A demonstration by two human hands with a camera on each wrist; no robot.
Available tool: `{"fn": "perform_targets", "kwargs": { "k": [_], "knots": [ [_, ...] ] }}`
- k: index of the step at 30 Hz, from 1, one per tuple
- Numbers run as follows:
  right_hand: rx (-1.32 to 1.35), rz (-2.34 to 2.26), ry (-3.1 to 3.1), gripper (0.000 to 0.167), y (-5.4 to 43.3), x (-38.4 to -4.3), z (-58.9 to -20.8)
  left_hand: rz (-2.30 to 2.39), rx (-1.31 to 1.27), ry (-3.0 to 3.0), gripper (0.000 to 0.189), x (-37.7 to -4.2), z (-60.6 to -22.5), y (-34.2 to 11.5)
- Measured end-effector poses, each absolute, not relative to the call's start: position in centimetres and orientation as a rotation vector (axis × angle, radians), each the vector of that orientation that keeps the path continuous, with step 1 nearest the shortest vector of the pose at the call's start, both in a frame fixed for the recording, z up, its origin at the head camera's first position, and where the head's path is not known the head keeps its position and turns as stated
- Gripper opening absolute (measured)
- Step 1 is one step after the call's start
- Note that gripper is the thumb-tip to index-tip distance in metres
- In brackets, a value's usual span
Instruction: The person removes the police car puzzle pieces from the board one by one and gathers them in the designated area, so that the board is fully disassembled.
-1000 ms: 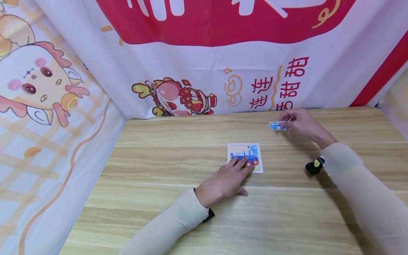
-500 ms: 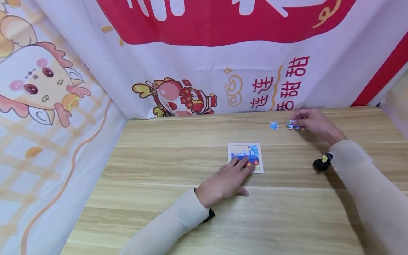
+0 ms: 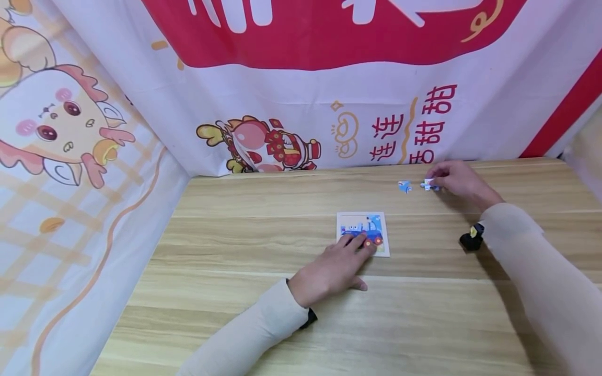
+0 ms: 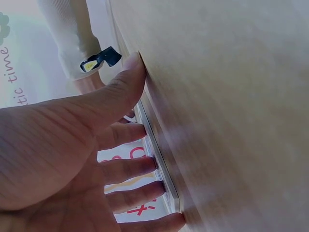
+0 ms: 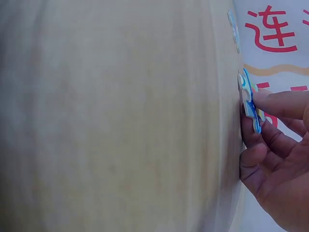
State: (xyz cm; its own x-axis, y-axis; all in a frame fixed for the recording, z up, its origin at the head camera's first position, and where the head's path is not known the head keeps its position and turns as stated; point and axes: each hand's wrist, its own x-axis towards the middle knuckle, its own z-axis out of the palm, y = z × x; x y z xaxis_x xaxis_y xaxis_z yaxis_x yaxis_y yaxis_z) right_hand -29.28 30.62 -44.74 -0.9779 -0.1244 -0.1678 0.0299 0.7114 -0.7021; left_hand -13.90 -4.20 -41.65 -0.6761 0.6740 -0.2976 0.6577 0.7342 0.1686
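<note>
A square jigsaw puzzle (image 3: 374, 223) with a white border and a blue vehicle picture lies flat on the table. My left hand (image 3: 331, 269) rests its extended fingers on the puzzle's near part, hiding some of the picture. In the left wrist view, the fingertips touch the thin puzzle board (image 4: 161, 162). Farther back on the right, my right hand (image 3: 458, 180) pinches a blue-and-white puzzle piece (image 3: 428, 184) between thumb and fingers at the table surface. In the right wrist view the held piece (image 5: 251, 104) looks layered, perhaps more than one. Left of it lies a loose blue puzzle piece (image 3: 404, 186).
The wooden table (image 3: 226, 250) ends at a printed curtain (image 3: 282, 94) just behind the right hand. Another patterned cloth (image 3: 70, 209) hangs along the left side. Black straps (image 3: 472, 237) sit on both wrists.
The right hand has moved right, leaving one blue piece lying on the table and still holding another. Since half a second ago it has shifted slightly left. The left hand stays put.
</note>
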Motion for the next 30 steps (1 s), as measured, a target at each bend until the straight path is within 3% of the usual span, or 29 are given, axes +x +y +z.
{"fn": "perform_targets", "kwargs": {
  "k": [30],
  "knots": [
    [-0.073,-1.074,2.729,0.024,30.04,-29.48,-45.0,0.055,1.022,2.612,0.084,-13.84,-41.92,-4.26]
  ]
}}
